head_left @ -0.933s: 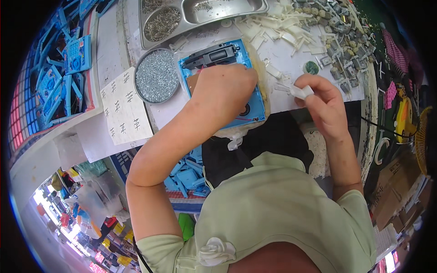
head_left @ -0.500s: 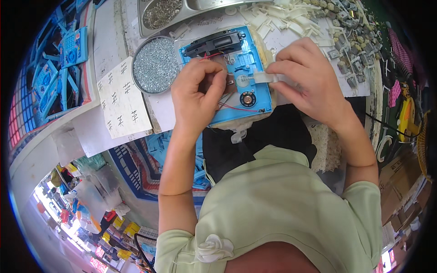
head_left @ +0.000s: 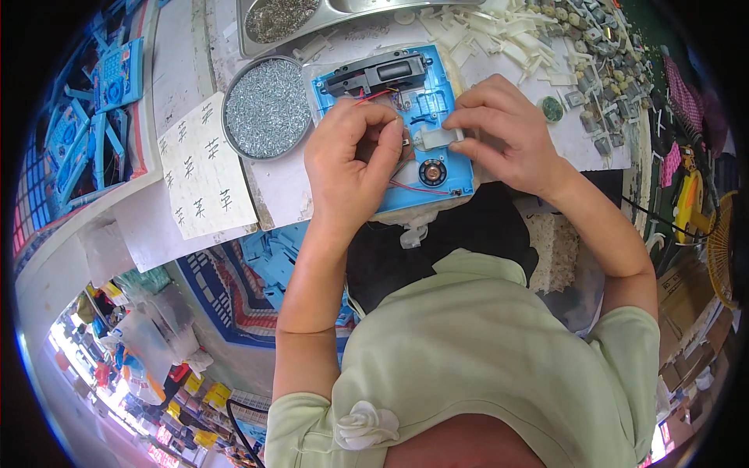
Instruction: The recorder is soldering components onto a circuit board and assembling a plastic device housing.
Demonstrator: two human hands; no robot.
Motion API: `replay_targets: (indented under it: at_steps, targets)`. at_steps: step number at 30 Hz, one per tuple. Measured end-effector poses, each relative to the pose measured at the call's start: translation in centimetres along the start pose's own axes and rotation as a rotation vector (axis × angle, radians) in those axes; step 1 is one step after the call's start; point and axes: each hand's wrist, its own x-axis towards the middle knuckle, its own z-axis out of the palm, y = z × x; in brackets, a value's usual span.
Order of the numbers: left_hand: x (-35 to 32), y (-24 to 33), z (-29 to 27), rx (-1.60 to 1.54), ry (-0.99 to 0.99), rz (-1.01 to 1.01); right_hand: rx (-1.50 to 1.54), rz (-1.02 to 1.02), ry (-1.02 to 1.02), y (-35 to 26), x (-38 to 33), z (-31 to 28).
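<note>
A blue plastic housing (head_left: 441,92) lies open on a padded support at the table's edge. Across its far end sits a black plastic part (head_left: 381,73); a small round speaker (head_left: 433,172) with red wires is at its near end. My right hand (head_left: 503,131) pinches a translucent white plastic piece (head_left: 441,138) at its right end, low over the housing. My left hand (head_left: 351,156) has thumb and forefinger closed at the housing's left side. Beside those fingertips shows a small metal bit (head_left: 406,143); what they grip is mostly hidden.
A round tin of small screws (head_left: 267,109) stands left, near a sheet of handwritten paper (head_left: 204,175). Behind is a metal tray (head_left: 328,14). Loose white plastic parts (head_left: 507,35) and small motors (head_left: 605,86) lie far right. Blue housings (head_left: 117,74) fill a crate at left.
My right hand has moved left and slightly down, bringing the white plastic piece over the housing beside the speaker. My left hand has moved slightly right. A round green object now shows at right.
</note>
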Motion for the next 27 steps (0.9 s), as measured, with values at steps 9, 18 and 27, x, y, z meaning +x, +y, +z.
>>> replay_targets:
  at_steps: [9,18,27]
  targets:
    - [0.0,-0.6,0.1,0.041,0.009,0.021,-0.312,-0.034,-0.226,-1.9,1.9,-0.8]
    - [-0.2,-0.1,0.2,0.076,-0.015,0.014,-0.825,0.447,0.265,5.6,-1.5,-13.6]
    - [0.3,0.9,0.1,0.083,0.005,0.117,-0.940,0.223,0.247,9.8,1.8,-14.9]
